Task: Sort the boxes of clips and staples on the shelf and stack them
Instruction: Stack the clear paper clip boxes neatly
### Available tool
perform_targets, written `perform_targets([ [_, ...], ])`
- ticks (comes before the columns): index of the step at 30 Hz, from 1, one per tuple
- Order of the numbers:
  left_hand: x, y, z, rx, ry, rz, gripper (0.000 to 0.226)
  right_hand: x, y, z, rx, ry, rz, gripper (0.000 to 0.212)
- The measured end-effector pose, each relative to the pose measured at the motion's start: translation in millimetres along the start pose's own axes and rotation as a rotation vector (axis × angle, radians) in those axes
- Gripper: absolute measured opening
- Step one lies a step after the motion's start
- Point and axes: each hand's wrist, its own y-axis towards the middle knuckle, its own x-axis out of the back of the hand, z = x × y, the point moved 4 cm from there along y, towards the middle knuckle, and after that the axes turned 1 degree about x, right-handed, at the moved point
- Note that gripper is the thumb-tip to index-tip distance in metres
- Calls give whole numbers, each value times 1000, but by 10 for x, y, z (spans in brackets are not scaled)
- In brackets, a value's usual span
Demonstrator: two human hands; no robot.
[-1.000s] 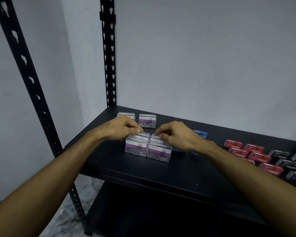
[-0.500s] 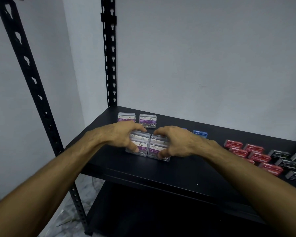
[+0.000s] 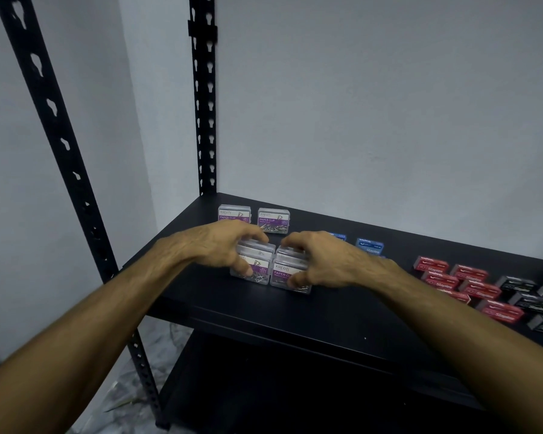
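Observation:
Two small stacks of clear paper clip boxes with purple labels stand side by side near the front of the black shelf point(image 3: 326, 314). My left hand point(image 3: 223, 245) grips the left stack point(image 3: 257, 266), thumb on its front face. My right hand point(image 3: 323, 261) grips the right stack point(image 3: 282, 274) the same way. Two more paper clip boxes point(image 3: 273, 219) stand alone behind them, near the back wall. Blue staple boxes point(image 3: 370, 245) lie just right of my right hand, partly hidden by it.
Several red staple boxes point(image 3: 470, 278) and dark grey staple boxes point(image 3: 528, 300) lie spread over the right part of the shelf. A black perforated upright point(image 3: 204, 120) rises at the back left corner, another upright point(image 3: 54, 120) at the front left. A lower shelf shows beneath.
Both hands came down from the tops of the two stacks and closed around their sides and fronts. The stacks stay in about the same place.

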Motion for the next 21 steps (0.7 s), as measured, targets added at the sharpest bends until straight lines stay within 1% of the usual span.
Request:
perform_targets([
  [7,6,16,12,13,6,0,69,-14,24,-29,11,-24,-1,77],
  [9,42,5,3,11,25,-6,76,11,15,-33,14,-34,-7,77],
  [11,173,-28,-5,9,35,-58,82,77,5,-34,10,-43,-41,74],
  [12,272,-37,4,15,14,-105,79,126,18,-42,4,-37,-72,70],
  [14,483,-16,72,39,-52,-231,68,224,76,-58,-3,1,-139,60],
  [16,656,87,191,81,-52,-364,54,291,189,-96,-11,31,-201,51],
  [17,703,155,258,117,-32,-396,48,306,256,-123,-18,37,-230,47],
  [19,724,288,378,197,9,-379,42,300,407,-185,-34,45,-273,41],
  [21,684,405,472,241,41,-318,42,258,559,-230,-39,35,-273,40],
])
